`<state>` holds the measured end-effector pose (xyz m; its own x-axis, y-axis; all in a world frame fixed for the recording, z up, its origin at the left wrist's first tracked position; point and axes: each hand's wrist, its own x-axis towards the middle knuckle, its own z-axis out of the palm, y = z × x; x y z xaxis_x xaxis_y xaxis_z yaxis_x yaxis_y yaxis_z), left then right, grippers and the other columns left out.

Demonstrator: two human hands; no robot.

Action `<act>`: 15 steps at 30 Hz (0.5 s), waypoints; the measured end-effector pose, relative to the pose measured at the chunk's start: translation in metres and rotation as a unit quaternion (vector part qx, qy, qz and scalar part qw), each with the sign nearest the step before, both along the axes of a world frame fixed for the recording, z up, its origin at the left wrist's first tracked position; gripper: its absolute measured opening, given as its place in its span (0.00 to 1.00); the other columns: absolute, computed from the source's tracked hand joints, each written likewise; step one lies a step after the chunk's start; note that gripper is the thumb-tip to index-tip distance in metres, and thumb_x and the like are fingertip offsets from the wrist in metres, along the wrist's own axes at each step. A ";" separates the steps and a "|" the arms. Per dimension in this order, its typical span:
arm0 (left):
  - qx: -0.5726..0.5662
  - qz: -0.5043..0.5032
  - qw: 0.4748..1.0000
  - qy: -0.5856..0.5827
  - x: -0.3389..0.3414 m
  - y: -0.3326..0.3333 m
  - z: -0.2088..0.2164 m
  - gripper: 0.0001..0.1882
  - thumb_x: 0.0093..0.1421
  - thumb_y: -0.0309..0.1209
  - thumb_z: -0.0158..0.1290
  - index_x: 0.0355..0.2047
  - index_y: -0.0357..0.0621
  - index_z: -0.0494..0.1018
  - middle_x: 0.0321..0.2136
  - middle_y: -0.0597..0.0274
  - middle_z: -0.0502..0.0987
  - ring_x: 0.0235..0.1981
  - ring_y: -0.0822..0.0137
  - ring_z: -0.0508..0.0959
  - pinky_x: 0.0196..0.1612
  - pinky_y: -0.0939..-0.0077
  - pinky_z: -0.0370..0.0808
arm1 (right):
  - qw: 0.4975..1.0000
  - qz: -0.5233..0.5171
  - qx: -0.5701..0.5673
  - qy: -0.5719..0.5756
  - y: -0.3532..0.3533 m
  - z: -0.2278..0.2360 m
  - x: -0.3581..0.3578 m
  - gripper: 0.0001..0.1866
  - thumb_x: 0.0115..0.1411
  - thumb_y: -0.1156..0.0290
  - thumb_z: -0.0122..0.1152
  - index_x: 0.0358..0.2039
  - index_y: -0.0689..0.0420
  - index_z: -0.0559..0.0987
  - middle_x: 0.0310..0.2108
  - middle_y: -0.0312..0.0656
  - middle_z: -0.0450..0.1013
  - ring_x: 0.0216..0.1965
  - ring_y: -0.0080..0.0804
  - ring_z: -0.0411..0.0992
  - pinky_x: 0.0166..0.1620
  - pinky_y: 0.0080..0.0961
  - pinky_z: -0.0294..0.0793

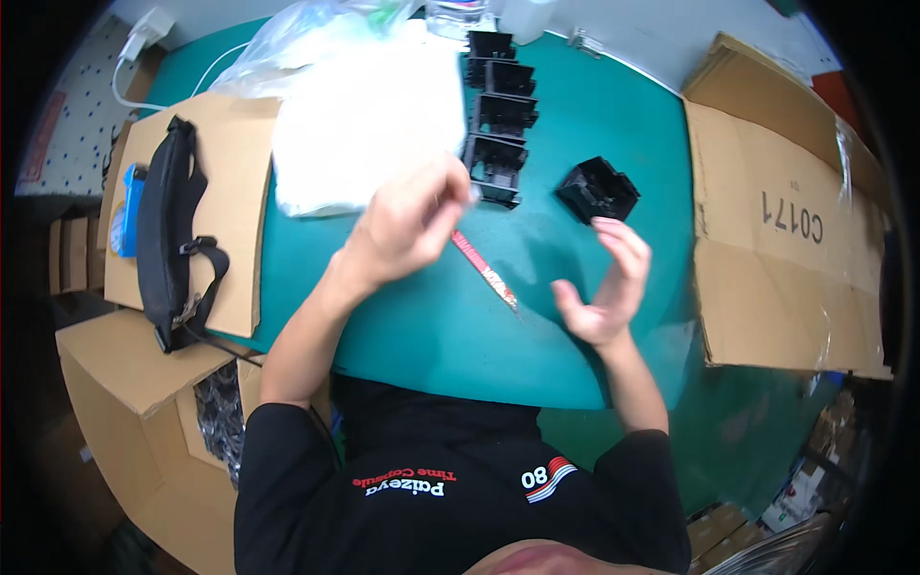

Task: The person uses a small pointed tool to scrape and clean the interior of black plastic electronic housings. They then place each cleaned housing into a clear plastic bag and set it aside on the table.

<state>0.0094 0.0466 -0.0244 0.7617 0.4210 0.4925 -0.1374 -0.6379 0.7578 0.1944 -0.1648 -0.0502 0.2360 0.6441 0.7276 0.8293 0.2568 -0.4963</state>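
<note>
My left hand (412, 222) is over the middle of the table, fingers curled together in a pinch. Whatever they hold, if anything, is too small or blurred to make out. Just below its fingertips lies a slim red tool (484, 271) with a pointed end, slanting across the green tabletop. My right hand (610, 286) is open, thumb and fingers apart, its fingertips close to a black plastic housing (599, 192) with an open top. Several similar black housings (498, 115) stand in a column beyond my left hand.
A bright white sheet or bag (369, 129) covers the table's far left, with clear plastic (297, 48) behind it. On the left, a black pouch with a strap (171, 235) lies on cardboard (242, 192). An opened cardboard box (786, 278) borders the right edge of the green table (431, 340).
</note>
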 end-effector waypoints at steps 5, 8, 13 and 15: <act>-0.266 -0.200 0.943 -0.021 0.002 -0.046 -0.011 0.10 0.58 0.16 0.61 0.36 0.38 0.72 0.34 0.65 0.74 0.26 0.84 0.71 0.26 0.87 0.67 | 0.963 0.120 -0.173 0.170 0.031 0.023 -0.039 0.42 0.44 0.63 0.81 0.58 0.63 0.72 0.50 0.50 0.74 0.50 0.41 0.74 0.54 0.34 0.72; -0.250 -0.116 0.960 -0.055 0.004 -0.043 -0.015 0.15 0.56 0.16 0.62 0.42 0.37 0.71 0.37 0.64 0.73 0.27 0.84 0.73 0.28 0.89 0.69 | 0.903 0.141 -0.293 0.282 0.033 0.022 -0.032 0.16 0.51 0.70 0.75 0.40 0.59 0.83 0.23 0.38 0.75 0.23 0.21 0.72 0.30 0.22 0.72; -0.396 -0.082 0.915 -0.002 0.005 -0.019 0.003 0.21 0.58 0.21 0.62 0.52 0.37 0.70 0.38 0.63 0.74 0.26 0.82 0.73 0.33 0.85 0.73 | 0.858 0.062 -0.177 0.479 0.036 0.031 -0.007 0.09 0.66 0.68 0.64 0.32 0.61 0.81 0.26 0.30 0.75 0.22 0.11 0.70 0.25 0.14 0.72; -0.424 -0.097 0.898 0.070 0.006 -0.024 0.001 0.17 0.61 0.23 0.61 0.49 0.38 0.73 0.35 0.64 0.75 0.25 0.81 0.73 0.32 0.84 0.73 | 0.864 0.053 -0.141 0.481 0.033 0.022 -0.001 0.10 0.67 0.67 0.62 0.33 0.61 0.81 0.25 0.30 0.74 0.25 0.11 0.70 0.26 0.14 0.71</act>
